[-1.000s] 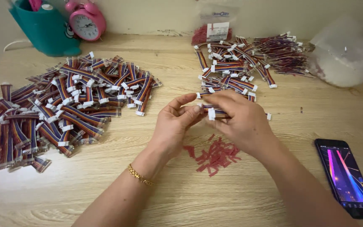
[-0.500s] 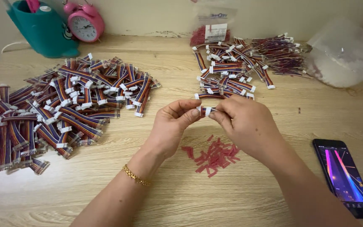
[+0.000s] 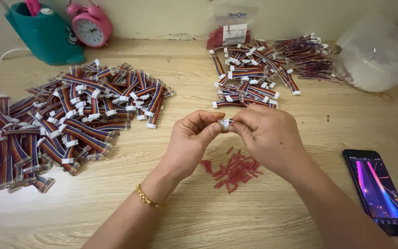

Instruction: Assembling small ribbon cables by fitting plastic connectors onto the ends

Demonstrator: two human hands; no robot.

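the left hand (image 3: 192,138) and right hand (image 3: 266,133) meet at centre, fingertips pinched shut together on a small white connector (image 3: 225,123) just above the red scraps (image 3: 233,169) on the wooden table (image 3: 171,216). a big heap of rainbow cables (image 3: 65,120) lies at nine o'clock, a smaller pile (image 3: 254,78) at twelve, a phone (image 3: 377,190) at four.
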